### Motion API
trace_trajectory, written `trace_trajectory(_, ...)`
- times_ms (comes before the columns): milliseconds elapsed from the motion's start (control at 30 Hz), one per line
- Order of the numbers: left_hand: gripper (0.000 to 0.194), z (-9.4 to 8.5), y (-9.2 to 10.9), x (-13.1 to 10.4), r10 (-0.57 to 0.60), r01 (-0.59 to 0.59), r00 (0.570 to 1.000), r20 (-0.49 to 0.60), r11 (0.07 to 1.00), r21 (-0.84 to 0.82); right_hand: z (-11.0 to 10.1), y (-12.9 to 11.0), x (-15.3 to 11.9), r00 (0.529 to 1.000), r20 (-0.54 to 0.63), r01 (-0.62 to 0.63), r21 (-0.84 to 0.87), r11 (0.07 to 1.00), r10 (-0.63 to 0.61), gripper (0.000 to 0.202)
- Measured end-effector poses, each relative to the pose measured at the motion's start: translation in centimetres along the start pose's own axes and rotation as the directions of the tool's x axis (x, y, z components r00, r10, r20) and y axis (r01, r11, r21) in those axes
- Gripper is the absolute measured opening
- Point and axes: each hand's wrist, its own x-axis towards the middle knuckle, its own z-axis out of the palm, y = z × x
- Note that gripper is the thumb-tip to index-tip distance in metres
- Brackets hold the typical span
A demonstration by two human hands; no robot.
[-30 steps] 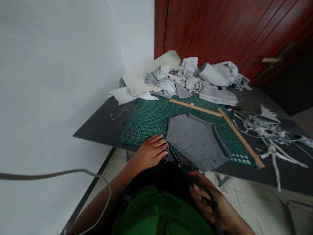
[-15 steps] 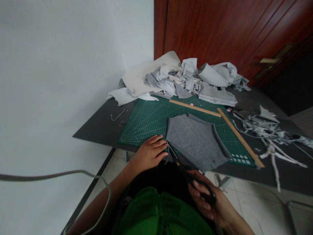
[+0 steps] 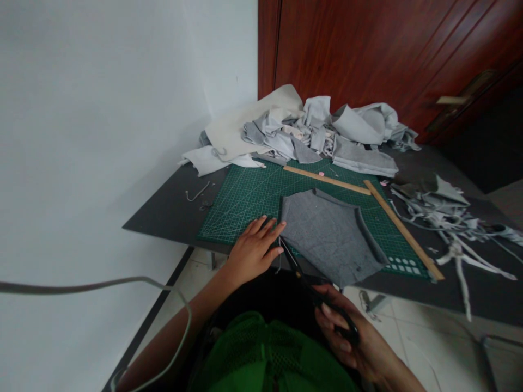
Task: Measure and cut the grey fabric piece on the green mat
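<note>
"Left hand [image 3: 254,253] has shifted forward since a moment ago; its index fingertip now reaches the left corner of the grey cloth [image 3: 327,234]."

"Where's that cloth?"

"Spread on the green cutting mat [image 3: 241,201], its near corner poking past the mat's front edge."

"Is the left grip closed on it?"

"No, open, palm down, fingers fanned at the mat's front edge. Whether the fingertip presses or hovers, I can't tell."

"And the right hand [image 3: 339,326]?"

"Much as before: in front of the mat, its grip closed around the handles of the scissors [image 3: 300,272], blades pointing at that same corner."

"Meaning what for the work?"

"Fingers and blade tips share one corner, so I'd judge clearance tight."
</note>
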Motion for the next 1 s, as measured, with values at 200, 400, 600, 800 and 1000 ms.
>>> trace_trajectory(200,0.050,0.2,0.1,0.1,-0.026,0.026,1.000,0.000,1.000,0.008,0.1,0.0,-0.1,1.000,-0.008,0.006,-0.015,1.000,-0.006,0.057)
trace_trajectory(400,0.051,0.5,-0.2,0.0,-0.016,0.016,1.000,-0.012,1.000,-0.004,0.4,-0.1,-0.3,0.999,-0.034,0.007,-0.039,0.999,-0.008,0.062)
trace_trajectory(600,0.051,0.5,-0.3,0.0,-0.007,0.007,1.000,-0.019,1.000,-0.002,0.7,0.1,-0.3,0.999,-0.045,0.023,-0.048,0.999,-0.025,0.061)
trace_trajectory(800,0.050,0.4,-0.2,0.1,-0.010,0.010,1.000,-0.011,1.000,0.002,0.6,0.2,-0.1,0.999,-0.036,0.031,-0.040,0.999,-0.032,0.058)
trace_trajectory(1000,0.047,0.4,-0.2,0.0,-0.015,0.015,1.000,-0.026,1.000,-0.009,-0.3,1.0,-0.2,0.999,-0.005,0.042,-0.029,0.999,-0.042,0.053)
